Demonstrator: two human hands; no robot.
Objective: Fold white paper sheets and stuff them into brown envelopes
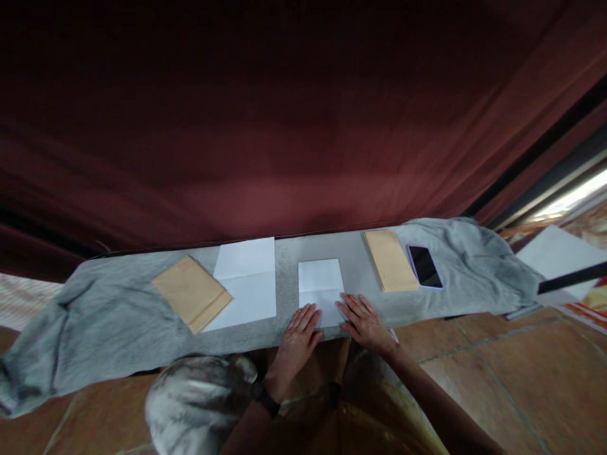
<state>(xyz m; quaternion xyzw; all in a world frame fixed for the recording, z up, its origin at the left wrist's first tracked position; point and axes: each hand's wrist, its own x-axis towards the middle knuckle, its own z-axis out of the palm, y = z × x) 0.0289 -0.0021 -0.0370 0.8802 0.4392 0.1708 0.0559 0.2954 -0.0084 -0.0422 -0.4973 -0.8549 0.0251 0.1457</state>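
Observation:
A folded white sheet of paper (321,283) lies on the grey cloth (118,316) in front of me. My left hand (298,335) rests flat, fingers stretched out, at the sheet's near left corner. My right hand (363,319) lies flat with fingers spread at its near right corner. Both hands press on the paper's lower edge and hold nothing.
A larger white sheet (246,281) lies left of centre, with a stack of brown envelopes (192,292) overlapping it. Another brown envelope (390,259) and a dark phone (425,266) lie to the right. A dark red curtain (284,126) hangs behind. Tiled floor (512,360) is to the right.

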